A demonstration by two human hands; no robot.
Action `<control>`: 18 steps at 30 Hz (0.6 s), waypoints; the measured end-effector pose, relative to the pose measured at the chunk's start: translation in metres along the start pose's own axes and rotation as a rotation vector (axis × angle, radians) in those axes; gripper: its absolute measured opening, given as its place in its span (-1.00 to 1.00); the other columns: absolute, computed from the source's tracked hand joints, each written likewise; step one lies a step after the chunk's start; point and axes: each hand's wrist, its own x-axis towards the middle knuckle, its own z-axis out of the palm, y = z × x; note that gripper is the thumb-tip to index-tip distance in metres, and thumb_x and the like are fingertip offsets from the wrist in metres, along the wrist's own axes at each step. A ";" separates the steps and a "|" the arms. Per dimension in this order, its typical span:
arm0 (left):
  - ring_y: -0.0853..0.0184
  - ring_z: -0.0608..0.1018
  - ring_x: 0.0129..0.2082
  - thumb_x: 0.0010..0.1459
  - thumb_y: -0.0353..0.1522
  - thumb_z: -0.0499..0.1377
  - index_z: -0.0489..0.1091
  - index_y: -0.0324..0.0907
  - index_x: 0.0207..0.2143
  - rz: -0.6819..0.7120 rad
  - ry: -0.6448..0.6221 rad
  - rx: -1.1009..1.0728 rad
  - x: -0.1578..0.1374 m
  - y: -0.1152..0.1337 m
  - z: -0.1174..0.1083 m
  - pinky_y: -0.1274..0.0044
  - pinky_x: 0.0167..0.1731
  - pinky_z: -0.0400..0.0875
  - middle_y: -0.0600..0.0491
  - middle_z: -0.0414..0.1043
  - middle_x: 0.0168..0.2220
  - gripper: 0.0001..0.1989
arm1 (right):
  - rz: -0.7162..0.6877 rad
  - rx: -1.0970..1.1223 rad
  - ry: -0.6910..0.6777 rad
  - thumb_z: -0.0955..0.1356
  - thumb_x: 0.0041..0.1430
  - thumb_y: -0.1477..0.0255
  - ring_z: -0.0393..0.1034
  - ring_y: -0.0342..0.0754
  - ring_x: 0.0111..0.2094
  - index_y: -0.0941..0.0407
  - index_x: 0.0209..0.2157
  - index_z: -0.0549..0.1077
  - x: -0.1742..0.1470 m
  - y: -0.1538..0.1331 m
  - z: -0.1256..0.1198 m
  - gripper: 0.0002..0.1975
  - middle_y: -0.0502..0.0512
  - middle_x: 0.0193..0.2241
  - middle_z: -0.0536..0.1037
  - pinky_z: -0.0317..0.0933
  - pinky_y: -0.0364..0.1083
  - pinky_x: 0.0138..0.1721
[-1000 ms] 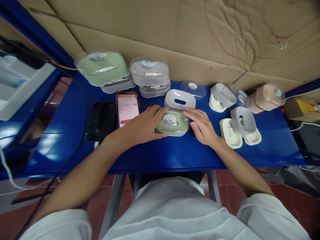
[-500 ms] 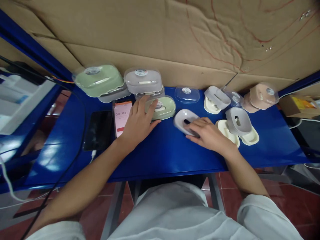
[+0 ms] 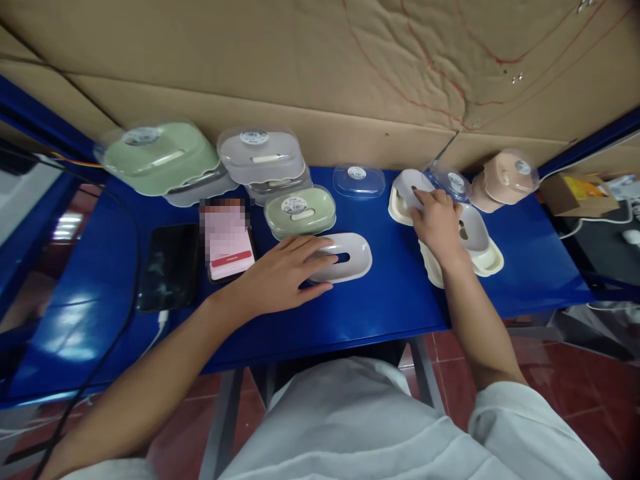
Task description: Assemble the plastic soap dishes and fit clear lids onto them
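Hands on two white trays

Left hand (image 3: pixel 280 277) lies flat on the slotted tray (image 3: pixel 345 257), lengthwise along the counter (image 3: pixel 380 300); right hand (image 3: pixel 437 220) grips the tilted tray (image 3: pixel 410 190) beyond.

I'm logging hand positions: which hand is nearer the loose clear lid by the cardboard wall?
Right. The right hand rests on a grey tray just right of the clear lid; the left hand lies nearer the person, on the white slotted tray.

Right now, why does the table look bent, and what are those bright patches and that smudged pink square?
Head view: the wide lens bows the blue table; light glares off its left end; the pink phone screen is pixelated on purpose; the left hand looks sharp.
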 end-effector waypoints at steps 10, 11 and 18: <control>-0.07 0.44 0.38 0.50 -0.23 0.16 0.38 -0.19 0.33 -0.023 0.025 0.007 -0.001 -0.004 0.005 0.09 0.31 0.44 -0.26 0.34 0.38 -0.55 | -0.177 0.209 -0.056 0.18 0.54 0.05 0.48 0.25 0.19 0.01 0.14 0.60 0.004 -0.006 -0.025 -0.49 0.21 0.12 0.63 0.30 0.30 0.24; -0.07 0.44 0.37 0.51 -0.23 0.16 0.38 -0.18 0.33 -0.021 0.028 0.014 -0.001 -0.004 0.005 0.09 0.31 0.44 -0.26 0.35 0.37 -0.56 | -0.166 0.199 -0.051 0.18 0.54 0.05 0.47 0.26 0.20 0.02 0.15 0.59 0.005 -0.005 -0.027 -0.49 0.21 0.14 0.63 0.29 0.31 0.25; -0.02 0.48 0.32 0.50 -0.27 0.15 0.46 -0.17 0.21 -0.007 0.024 0.022 0.000 -0.002 0.002 0.13 0.30 0.43 -0.21 0.43 0.29 -0.67 | 0.069 -0.084 0.022 0.13 0.44 0.47 0.19 0.32 0.45 0.15 0.39 0.35 0.010 0.015 -0.013 -0.44 0.38 0.41 0.36 0.03 0.47 0.38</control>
